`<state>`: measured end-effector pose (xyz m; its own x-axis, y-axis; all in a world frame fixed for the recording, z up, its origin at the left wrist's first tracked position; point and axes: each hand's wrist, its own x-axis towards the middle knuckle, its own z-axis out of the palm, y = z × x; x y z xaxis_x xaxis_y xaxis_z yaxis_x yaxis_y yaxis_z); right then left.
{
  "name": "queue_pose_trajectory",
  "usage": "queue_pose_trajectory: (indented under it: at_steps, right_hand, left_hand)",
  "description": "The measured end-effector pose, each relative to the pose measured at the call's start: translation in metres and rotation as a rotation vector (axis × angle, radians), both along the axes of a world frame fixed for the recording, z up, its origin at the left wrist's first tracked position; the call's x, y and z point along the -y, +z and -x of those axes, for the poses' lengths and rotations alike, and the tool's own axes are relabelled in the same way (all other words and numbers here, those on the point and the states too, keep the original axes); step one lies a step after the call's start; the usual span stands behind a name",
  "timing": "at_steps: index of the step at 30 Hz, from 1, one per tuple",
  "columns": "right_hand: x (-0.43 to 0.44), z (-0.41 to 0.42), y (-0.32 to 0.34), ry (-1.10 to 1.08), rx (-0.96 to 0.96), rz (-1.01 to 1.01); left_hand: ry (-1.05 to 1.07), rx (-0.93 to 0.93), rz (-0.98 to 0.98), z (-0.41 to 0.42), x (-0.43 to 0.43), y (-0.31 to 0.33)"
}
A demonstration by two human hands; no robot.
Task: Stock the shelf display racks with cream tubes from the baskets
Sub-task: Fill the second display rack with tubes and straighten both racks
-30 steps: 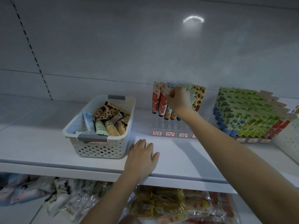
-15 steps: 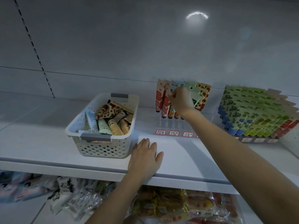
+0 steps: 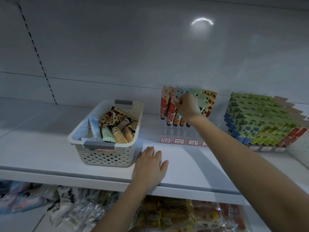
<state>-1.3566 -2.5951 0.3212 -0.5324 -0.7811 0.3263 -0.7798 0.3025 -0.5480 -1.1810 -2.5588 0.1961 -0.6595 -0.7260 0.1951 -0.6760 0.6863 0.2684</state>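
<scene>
Cream tube (image 3: 180, 95): long axis upright, cap apparently down, in rack (image 3: 180, 131).
Right hand (image 3: 188, 108): fingers pinch tube's top.
Left hand (image 3: 148, 166): fingers flat at shelf (image 3: 192, 164) front edge; basket (image 3: 103, 154) at 10 o'clock.

Your right hand (image 3: 188, 106) hides most of the middle tubes (image 3: 177, 118) in the clear rack (image 3: 175, 131), whose labels (image 3: 179, 141) are too small to read, and the packets (image 3: 167, 215) below it are blurred.

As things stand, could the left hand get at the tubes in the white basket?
Probably yes: the left hand rests flat on the shelf beside the basket, whose open top leaves the tubes uncovered.
</scene>
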Motion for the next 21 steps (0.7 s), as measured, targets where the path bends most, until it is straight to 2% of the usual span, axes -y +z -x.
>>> queue_pose_trajectory:
  at_steps: [7,16,21]
  right_hand:
    - [-0.004,-0.005,0.002,-0.001,-0.003,0.001]
    - [-0.023,-0.006,0.009,0.060,0.115,0.057]
    - [-0.032,-0.010,0.020,0.056,0.145,0.099]
  left_hand:
    - [-0.004,-0.004,0.004,0.001,-0.001,0.000]
    - [0.007,-0.047,-0.007,-0.001,-0.006,0.007]
    - [-0.033,0.013,0.063,-0.002,-0.016,0.021]
